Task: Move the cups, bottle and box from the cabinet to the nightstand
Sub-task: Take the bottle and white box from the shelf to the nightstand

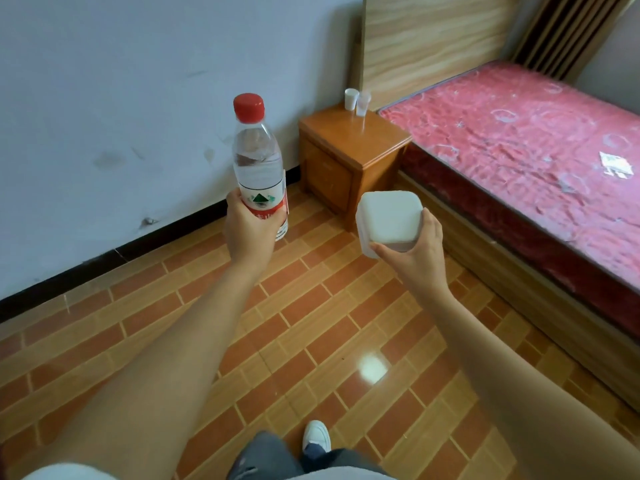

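My left hand (pixel 250 226) grips a clear water bottle (pixel 257 157) with a red cap and red label, held upright in the air. My right hand (pixel 417 250) holds a white rounded box (pixel 388 218) from below and the side. Ahead stands the wooden nightstand (pixel 349 157) against the wall, beside the bed. Two cups sit at its back corner: a white cup (pixel 350 99) and a clear cup (pixel 363 103) right next to it. The cabinet is out of view.
A bed with a red mattress (pixel 519 147) and a wooden headboard (pixel 433 39) fills the right side. The floor (pixel 311 323) is orange-brown tile between me and the nightstand. A grey wall (pixel 121 98) with a black baseboard runs along the left. My shoe (pixel 316 434) shows below.
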The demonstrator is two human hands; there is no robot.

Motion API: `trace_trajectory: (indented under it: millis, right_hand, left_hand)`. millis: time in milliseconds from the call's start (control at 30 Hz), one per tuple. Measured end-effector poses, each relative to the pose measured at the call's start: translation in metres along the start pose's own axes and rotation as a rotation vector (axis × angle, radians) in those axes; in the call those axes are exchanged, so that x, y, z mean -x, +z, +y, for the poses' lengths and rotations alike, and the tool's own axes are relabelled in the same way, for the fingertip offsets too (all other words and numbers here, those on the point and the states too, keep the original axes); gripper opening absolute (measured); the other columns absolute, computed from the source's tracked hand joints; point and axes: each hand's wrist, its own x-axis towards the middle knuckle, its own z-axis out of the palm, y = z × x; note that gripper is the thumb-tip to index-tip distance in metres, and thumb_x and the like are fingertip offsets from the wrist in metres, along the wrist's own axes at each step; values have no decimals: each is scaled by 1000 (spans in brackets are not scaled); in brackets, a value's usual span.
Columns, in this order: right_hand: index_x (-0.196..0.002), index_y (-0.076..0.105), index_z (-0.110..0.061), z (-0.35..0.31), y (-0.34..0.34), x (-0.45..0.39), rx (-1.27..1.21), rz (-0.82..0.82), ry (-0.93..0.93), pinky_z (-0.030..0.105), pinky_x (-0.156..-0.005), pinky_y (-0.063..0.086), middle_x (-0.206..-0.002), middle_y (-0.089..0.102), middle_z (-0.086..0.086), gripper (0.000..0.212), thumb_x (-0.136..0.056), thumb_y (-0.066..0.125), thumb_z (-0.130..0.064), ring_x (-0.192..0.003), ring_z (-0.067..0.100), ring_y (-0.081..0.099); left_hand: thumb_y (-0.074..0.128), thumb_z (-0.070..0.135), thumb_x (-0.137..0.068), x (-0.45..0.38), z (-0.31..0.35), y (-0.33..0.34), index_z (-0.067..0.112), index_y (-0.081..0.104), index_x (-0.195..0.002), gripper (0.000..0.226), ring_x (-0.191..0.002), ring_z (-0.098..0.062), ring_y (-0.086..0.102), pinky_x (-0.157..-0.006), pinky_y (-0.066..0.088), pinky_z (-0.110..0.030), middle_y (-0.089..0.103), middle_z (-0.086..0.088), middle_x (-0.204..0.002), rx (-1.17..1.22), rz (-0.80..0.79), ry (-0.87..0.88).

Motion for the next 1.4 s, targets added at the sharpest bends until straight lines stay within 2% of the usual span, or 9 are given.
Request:
trace_trajectory:
  millis: [200,467,667,833,1000,1167,1267,1400]
  right_hand:
    - [-143,17,-12,-5,27,-77,-5,7,24,22,-98,26,-144,26,6,95,-71,76,-33,-131,17,28]
    - [-143,17,-13,-27,96,-191,-28,64,60,22,-99,26,-145,26,5,96,-71,77,-32,-131,16,27]
    - [-143,17,-12,-53,154,-285,-38,114,113,18,-99,22,-145,26,5,95,-71,77,-30,-132,15,27]
    - [-144,16,-13,-63,182,-349,-35,159,147,20,-102,24,-144,27,4,98,-70,77,-32,-132,15,28]
    - [-143,18,-13,-59,200,-411,-35,177,157,18,-100,23,-144,27,4,96,-70,77,-30,-131,14,28]
    - [-143,17,-12,-40,214,-484,-28,181,184,19,-100,22,-146,25,5,97,-69,78,-30,-133,16,27]
    - [-144,17,-12,-25,219,-537,-39,195,195,21,-102,24,-146,26,5,98,-69,78,-31,-133,17,28]
    - [-144,17,-11,-11,225,-611,-26,181,219,22,-100,24,-145,27,6,100,-68,79,-30,-133,18,29]
  left_hand:
    - [79,26,-69,-75,-5,32,9,44,-119,62,-108,-25,58,-89,51,-39,58,-9,-120,-32,-19,-7]
    - [78,28,-71,-211,-14,73,8,44,-119,62,-108,-25,58,-80,45,-26,59,-10,-121,-46,-64,41]
    - [78,28,-71,-328,-22,103,7,42,-124,67,-111,-25,57,-80,45,-26,57,-11,-123,-73,-147,103]
    - [77,29,-71,-398,-19,134,8,44,-122,65,-108,-24,58,-79,44,-25,60,-11,-120,-70,-190,113]
    - [78,29,-69,-458,-20,177,7,44,-119,65,-104,-27,60,-77,46,-29,62,-11,-115,-75,-215,108]
    - [78,29,-70,-514,-13,229,6,44,-119,64,-104,-27,60,-74,45,-26,61,-12,-116,-94,-232,126]
    - [78,26,-71,-552,-3,268,6,43,-120,64,-107,-27,59,-78,46,-27,59,-12,-119,-98,-251,137]
    - [79,27,-69,-602,14,321,6,41,-120,66,-108,-28,59,-85,52,-34,59,-12,-120,-92,-269,128]
